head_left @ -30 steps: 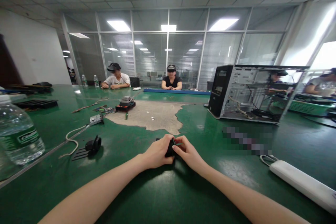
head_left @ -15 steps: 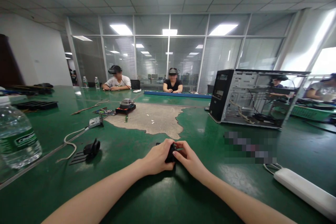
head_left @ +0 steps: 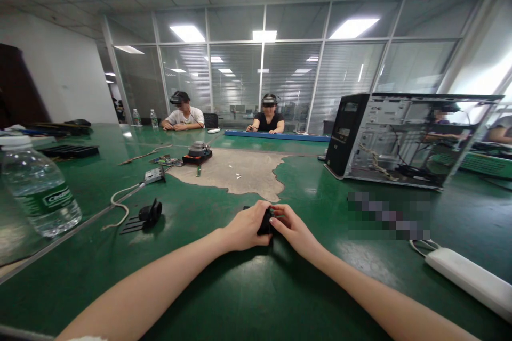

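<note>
Head view: both hands are working together over the green worktop (head_left: 256, 298), near the middle. Left hand (head_left: 246, 228) is wrapping around a small black part (head_left: 264, 222), thumb low, fingers over the top. Right hand (head_left: 295, 230) is bringing thumb and fingertips in narrow against the part's right side; whether it is pinching or only touching, cannot tell. Part is mostly hiding behind the fingers, so its shape is not showing.

Step in hand, by my reading: close 2-handed handling of the part, left steadying, right fingering the edge. Any further move is probably calling for a firm left hold and light right fingertips.

Left of the hands, a black pronged piece (head_left: 150, 213) is lying near a white cable (head_left: 122, 213) and a metal bracket (head_left: 154, 175). Farther off, a cooler (head_left: 198, 153) is sitting by the brown patch (head_left: 236, 170). Right side: open computer case (head_left: 348, 136) is standing upright, white power strip (head_left: 468, 277) is lying nearer. 2 people are sitting opposite.
</note>
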Available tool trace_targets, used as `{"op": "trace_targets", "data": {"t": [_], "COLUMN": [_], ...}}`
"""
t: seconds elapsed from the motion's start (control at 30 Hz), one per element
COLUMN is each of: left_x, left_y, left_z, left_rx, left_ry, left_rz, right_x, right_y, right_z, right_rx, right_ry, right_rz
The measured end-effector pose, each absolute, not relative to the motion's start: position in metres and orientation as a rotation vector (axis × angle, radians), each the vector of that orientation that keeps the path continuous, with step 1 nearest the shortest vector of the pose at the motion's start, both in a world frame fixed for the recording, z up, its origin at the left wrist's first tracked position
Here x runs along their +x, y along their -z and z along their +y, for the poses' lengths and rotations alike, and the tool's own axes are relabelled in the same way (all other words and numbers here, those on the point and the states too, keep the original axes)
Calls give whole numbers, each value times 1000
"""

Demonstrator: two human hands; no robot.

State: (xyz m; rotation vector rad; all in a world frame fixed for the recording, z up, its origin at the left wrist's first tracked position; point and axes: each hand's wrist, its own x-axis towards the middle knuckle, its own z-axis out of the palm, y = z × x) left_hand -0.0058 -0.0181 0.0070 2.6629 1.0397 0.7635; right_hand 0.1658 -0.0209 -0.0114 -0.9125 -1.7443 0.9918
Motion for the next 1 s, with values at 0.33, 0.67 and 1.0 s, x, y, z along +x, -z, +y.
{"op": "trace_targets", "data": {"t": [0.33,0.67,1.0], "left_x": [-5,-4,-4], "left_y": [-3,-4,-4], "left_z": [-15,-15,-15], "left_rx": [2679,2678,2666], "left_ry": [-808,-790,-786], "left_rz": [1001,1021,1026], "right_x": [167,168,167], "right_y": [12,3,7], "right_z": [-22,-32,-27], "right_rx": [-865,-824,-923], "right_ry": [-987,-951,-920], "right_rz": [-1746,-1829,-1801]}}
